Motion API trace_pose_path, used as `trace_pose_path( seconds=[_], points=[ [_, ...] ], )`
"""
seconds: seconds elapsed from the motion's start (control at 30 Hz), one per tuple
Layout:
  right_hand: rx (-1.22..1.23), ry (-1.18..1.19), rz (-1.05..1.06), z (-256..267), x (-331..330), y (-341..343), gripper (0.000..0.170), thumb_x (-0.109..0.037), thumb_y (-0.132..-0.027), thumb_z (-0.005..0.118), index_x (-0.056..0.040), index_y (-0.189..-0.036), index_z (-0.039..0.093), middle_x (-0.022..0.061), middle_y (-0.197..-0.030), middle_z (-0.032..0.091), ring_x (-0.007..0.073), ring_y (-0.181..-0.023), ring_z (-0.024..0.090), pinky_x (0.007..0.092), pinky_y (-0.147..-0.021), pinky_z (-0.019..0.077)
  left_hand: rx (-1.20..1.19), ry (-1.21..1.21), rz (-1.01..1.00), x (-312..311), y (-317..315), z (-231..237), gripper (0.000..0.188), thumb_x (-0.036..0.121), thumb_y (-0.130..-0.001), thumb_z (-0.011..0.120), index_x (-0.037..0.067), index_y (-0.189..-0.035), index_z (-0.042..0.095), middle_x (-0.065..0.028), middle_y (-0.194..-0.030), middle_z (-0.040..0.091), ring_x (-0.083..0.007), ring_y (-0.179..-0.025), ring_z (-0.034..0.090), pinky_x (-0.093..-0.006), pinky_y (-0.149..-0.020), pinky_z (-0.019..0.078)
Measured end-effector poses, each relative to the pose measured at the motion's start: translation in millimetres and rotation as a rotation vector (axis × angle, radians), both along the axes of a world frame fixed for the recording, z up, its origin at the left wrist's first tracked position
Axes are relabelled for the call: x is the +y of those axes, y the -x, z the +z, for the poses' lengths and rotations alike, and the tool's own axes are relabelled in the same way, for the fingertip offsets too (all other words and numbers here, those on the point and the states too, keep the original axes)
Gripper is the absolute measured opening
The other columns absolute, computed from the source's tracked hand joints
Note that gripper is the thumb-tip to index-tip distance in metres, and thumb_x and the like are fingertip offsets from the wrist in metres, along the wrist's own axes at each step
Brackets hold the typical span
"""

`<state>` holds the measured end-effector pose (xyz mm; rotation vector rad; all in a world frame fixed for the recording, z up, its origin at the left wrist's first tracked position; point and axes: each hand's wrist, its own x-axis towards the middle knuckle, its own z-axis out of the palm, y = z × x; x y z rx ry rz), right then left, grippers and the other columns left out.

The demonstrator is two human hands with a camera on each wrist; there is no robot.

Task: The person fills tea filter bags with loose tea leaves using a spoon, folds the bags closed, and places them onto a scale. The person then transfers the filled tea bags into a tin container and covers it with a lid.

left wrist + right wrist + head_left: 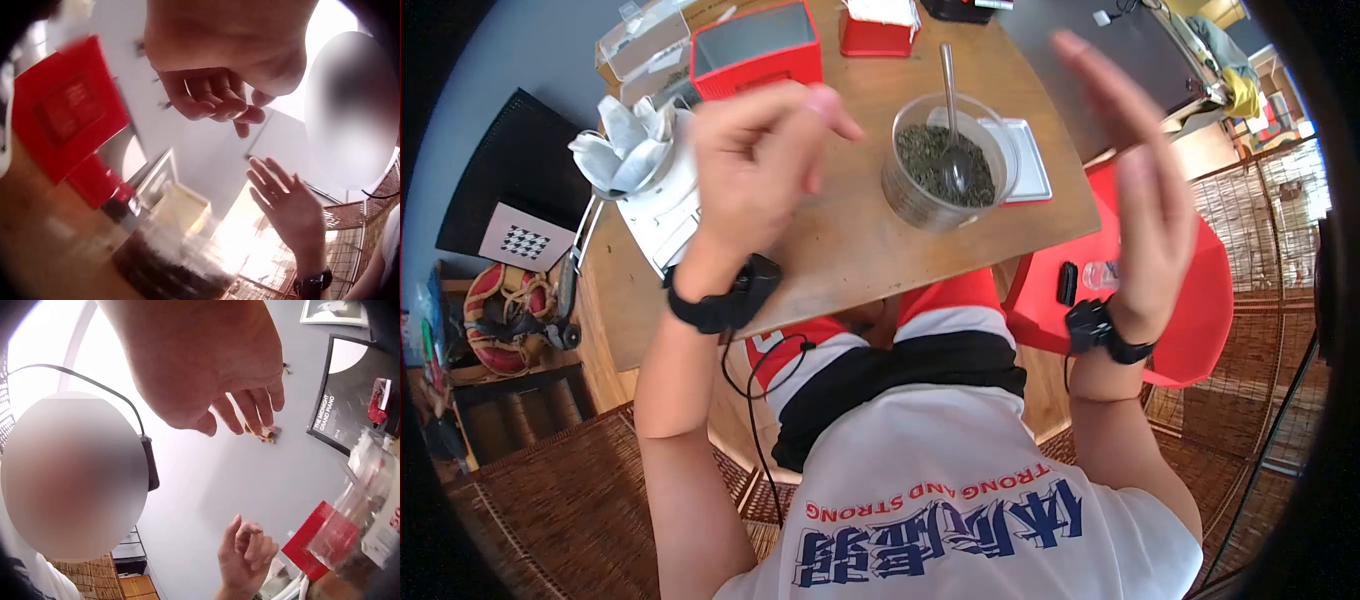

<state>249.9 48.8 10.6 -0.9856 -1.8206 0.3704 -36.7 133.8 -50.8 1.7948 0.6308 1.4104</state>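
Note:
My left hand [752, 165] is raised over the left part of the table, its fingers loosely bent with nothing in them. On the other side, my right hand [1152, 225] is held up in the air beyond the table's right edge, fingers straight and empty. Between the two hands stands a clear plastic tub [912, 204] partly filled with dark dried leaves [925, 150]. A metal spoon [949, 85] leans in it, its bowl on the leaves and its handle above the rim. Neither hand touches the tub. Both palms also show in the wrist views.
An open red box [758, 82] stands behind my left hand. Left of it, white petal-shaped pieces [628, 145] fill a bowl on a white device [655, 225]. A white-topped tray [1030, 165] lies beside the tub. A red chair [1200, 315] stands to the right; a smaller red box [880, 40] is farther back.

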Motion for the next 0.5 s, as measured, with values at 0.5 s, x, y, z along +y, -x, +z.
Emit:
trace_pose_path(
  seconds=[0.5],
  points=[
    [0.06,0.102,-0.083,-48.5,24.2,-35.8,0.051,-0.021,-0.105,0.05,0.0059,-0.148,0.048,0.0227,-0.154,0.048,0.0292,-0.144,0.045,0.043,-0.122,0.0307,0.707,0.196,0.351,-90.9,50.6,68.1,0.032,0.022,-0.106,0.049,0.001,-0.097,0.071,-0.0052,-0.078,0.068,-0.0123,-0.059,0.057,-0.0283,-0.053,0.0467]
  ],
)
